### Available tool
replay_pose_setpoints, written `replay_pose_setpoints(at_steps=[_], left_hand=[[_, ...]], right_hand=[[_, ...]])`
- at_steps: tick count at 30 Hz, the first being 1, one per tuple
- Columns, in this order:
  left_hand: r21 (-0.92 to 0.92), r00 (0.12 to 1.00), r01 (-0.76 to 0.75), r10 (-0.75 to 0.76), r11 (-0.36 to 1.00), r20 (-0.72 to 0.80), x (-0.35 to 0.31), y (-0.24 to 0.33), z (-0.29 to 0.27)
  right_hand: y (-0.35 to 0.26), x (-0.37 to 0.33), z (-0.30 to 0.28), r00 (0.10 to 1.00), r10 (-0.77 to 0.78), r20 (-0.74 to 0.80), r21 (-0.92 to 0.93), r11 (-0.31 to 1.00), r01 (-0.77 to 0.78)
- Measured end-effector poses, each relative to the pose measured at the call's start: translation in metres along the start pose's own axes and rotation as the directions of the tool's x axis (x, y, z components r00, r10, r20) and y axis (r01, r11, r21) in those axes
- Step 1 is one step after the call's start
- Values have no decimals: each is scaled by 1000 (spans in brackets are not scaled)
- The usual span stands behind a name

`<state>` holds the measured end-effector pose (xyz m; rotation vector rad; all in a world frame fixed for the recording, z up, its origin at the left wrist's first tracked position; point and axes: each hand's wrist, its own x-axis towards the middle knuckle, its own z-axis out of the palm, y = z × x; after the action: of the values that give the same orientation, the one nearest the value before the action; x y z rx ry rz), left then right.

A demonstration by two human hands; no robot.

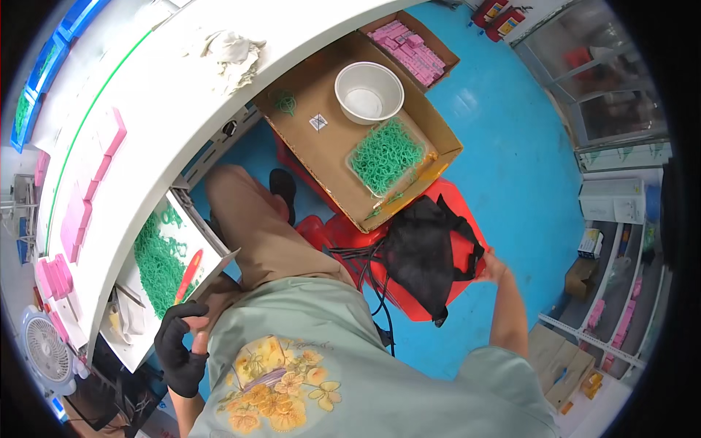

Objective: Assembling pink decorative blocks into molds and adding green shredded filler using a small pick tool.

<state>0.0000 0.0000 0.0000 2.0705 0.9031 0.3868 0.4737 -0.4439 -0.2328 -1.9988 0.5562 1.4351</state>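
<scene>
My left hand (182, 347), in a black glove with bare fingertips, is curled beside an open white drawer (212, 252). A slim red tool (191, 274) rises from its closed fingers; its lower end is hidden. Green coiled rings (157, 263) fill part of the drawer behind it. To the right, my bare right hand (495, 269) is closed around the edge of a red plastic stool (458, 288). A black bag (420, 252) lies on that stool, its strap looping close to my right fingers. Black cords (372, 266) hang beside the bag.
A cardboard box (321, 150) ahead holds a white bowl (369, 91) and a clear tray of green rings (387, 157). Behind it a carton contains pink blocks (409, 51). The curved white table (153, 95) bears pink pieces and a cloth (230, 58). Shelves (613, 270) stand right.
</scene>
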Motion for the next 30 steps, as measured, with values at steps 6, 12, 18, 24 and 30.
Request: replay_pose_setpoints(at_steps=[6, 12, 18, 24, 30], left_hand=[[36, 999, -46, 45, 998, 18, 3, 2, 6], [21, 997, -56, 57, 998, -49, -1, 3, -18], [17, 983, -106, 108, 994, -147, -20, 7, -39], [-11, 954, -194, 186, 981, -237, -34, 13, -62], [25, 888, -242, 232, 970, -397, -50, 10, -67]], right_hand=[[11, 18, -1, 987, -93, -132, 12, 995, 95], [2, 50, -66, 414, -601, -683, -609, 782, 131], [-194, -43, 20, -169, -768, -617, -559, 277, 781], [-328, -198, 200, -305, -813, -496, -82, -306, 949], [-327, -327, 394, -485, -874, 14, 301, -459, 836]])
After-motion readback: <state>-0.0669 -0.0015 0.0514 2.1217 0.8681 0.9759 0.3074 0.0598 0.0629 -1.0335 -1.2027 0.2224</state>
